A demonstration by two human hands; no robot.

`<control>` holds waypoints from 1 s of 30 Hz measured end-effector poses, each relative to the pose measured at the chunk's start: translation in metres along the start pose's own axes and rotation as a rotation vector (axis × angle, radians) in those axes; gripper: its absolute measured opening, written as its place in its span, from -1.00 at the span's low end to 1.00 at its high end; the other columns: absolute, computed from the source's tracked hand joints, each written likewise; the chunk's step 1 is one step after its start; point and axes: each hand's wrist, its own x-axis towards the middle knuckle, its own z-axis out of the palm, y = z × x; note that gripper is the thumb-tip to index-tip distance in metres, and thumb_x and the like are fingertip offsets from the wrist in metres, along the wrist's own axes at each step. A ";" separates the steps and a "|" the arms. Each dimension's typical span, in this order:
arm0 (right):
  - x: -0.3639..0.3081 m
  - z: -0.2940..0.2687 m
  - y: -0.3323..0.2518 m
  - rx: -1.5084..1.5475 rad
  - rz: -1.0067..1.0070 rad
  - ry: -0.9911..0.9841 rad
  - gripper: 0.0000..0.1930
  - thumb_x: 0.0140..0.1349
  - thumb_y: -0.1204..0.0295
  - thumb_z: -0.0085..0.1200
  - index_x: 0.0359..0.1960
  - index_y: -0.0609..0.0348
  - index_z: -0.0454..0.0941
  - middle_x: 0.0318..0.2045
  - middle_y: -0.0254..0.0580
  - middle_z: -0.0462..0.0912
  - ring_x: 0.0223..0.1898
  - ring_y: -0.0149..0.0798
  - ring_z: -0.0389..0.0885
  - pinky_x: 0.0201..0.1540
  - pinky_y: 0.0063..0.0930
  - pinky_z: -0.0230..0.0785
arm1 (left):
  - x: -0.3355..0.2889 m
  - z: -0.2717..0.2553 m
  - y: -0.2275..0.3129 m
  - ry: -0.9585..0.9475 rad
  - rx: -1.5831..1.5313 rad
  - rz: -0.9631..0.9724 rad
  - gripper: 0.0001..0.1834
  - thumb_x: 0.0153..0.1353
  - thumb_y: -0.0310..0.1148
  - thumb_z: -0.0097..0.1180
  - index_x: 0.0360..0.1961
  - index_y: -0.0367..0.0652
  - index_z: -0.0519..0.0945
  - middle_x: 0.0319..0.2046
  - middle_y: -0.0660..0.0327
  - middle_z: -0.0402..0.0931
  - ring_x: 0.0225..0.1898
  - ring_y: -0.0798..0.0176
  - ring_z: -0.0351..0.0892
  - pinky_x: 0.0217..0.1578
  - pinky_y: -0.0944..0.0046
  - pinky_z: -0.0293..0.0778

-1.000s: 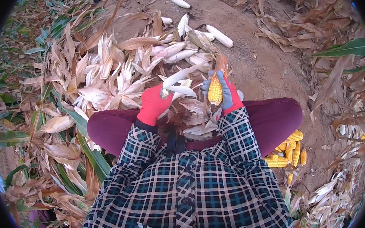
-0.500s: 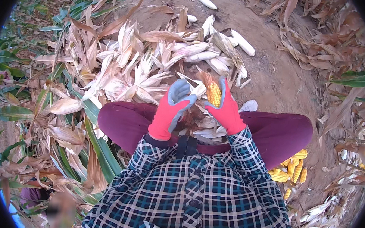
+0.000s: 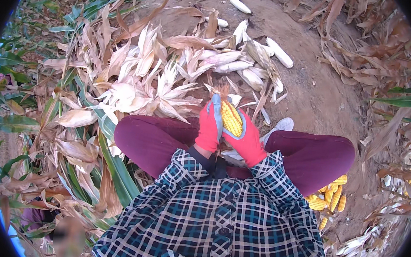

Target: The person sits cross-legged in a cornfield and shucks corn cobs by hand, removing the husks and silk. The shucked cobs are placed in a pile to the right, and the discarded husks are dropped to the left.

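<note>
A yellow ear of corn [image 3: 232, 119], husk stripped off, lies tilted between my gloved hands above my lap. Brown silk [image 3: 221, 89] sticks out at its far tip. My right hand [image 3: 249, 142], in a red and grey glove, is closed round the ear's near end and right side. Along the left side and tip presses my left hand [image 3: 209, 125], its grey fingertips closed at the ear's top by the silk. The palms and the ear's underside are hidden.
Pale husks [image 3: 169, 94] and unhusked ears [image 3: 227, 60] lie in a heap ahead and to the left. Husked yellow ears [image 3: 333, 194] are piled by my right knee. White cobs or ears [image 3: 279, 52] rest on bare soil [image 3: 309, 98]. Green leaves [image 3: 117, 170] lie at left.
My left hand, open and apart from the ear before, has moved right and closed against it. The ear has come nearer and a little left with my right hand.
</note>
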 end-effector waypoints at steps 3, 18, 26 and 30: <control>0.000 0.001 -0.001 0.250 0.008 -0.073 -0.15 -0.09 0.24 0.48 0.22 0.34 0.31 0.06 0.05 0.54 0.08 -0.19 0.56 0.12 -0.36 0.41 | -0.006 -0.008 0.011 0.019 0.074 0.067 -0.55 0.46 -0.02 -0.16 -0.31 -0.19 0.54 -0.42 0.31 0.50 -0.37 0.46 0.42 -0.31 0.37 0.39; -0.001 -0.009 -0.014 0.366 -0.125 -0.258 -0.29 0.03 0.35 0.42 0.19 0.30 0.34 -0.01 -0.13 0.58 -0.05 -0.37 0.60 -0.02 -0.51 0.46 | 0.006 -0.007 0.011 -0.180 -0.492 -0.139 -0.23 0.35 0.30 -0.28 0.18 -0.20 0.43 0.03 0.03 0.49 0.08 0.12 0.47 0.05 0.13 0.45; 0.005 -0.030 -0.004 1.146 0.546 -0.832 -0.52 0.28 0.18 0.17 0.13 0.16 0.39 -0.17 -0.18 0.64 -0.33 -0.50 0.66 -0.44 -0.73 0.39 | 0.008 -0.028 0.021 -0.240 -0.085 0.071 -0.46 0.45 0.02 -0.20 -0.29 -0.26 0.60 -0.43 0.19 0.58 -0.38 0.32 0.55 -0.29 0.31 0.47; 0.005 -0.004 0.008 0.300 0.070 -0.367 -0.28 0.06 -0.01 0.33 0.14 0.20 0.41 -0.08 -0.09 0.64 -0.10 -0.13 0.66 -0.12 -0.35 0.48 | 0.020 -0.029 0.001 0.041 0.263 0.251 -0.52 0.46 -0.11 -0.15 -0.46 -0.25 0.56 -0.54 0.27 0.54 -0.50 0.40 0.45 -0.43 0.34 0.35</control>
